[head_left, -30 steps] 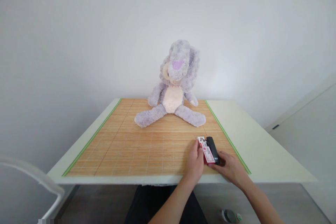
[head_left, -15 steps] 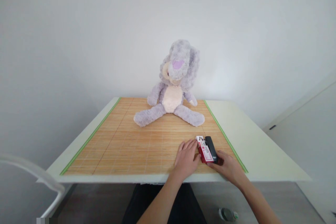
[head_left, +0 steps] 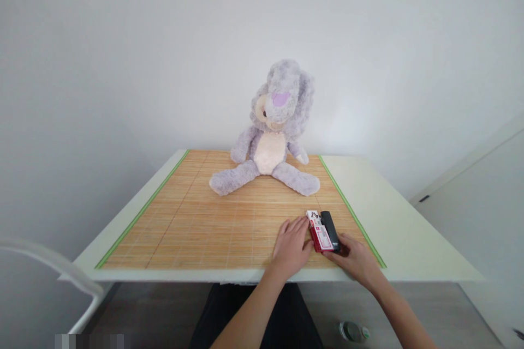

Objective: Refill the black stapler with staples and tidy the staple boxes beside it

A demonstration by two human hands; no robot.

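Observation:
A small red-and-white box (head_left: 321, 235) lies on the bamboo mat near the table's front edge. Close along its right side is a black stapler (head_left: 329, 229). My left hand (head_left: 291, 242) rests on the mat with its fingers stretched out, fingertips and thumb against the box's left side. At the near right end of the stapler, my right hand (head_left: 355, 257) has its fingers bent against the stapler's side and its thumb along the near edge of the box. The right fingertips are partly hidden.
A grey-lilac plush toy (head_left: 270, 152) sits on the far part of the bamboo mat (head_left: 196, 223), legs spread. The mat covers much of the white table (head_left: 413, 234). A white curved bar (head_left: 53, 262) stands at the left. A jar-like container (head_left: 352, 331) is on the floor.
The view has shifted very slightly. Both hands, the box and the stapler keep their places against one another.

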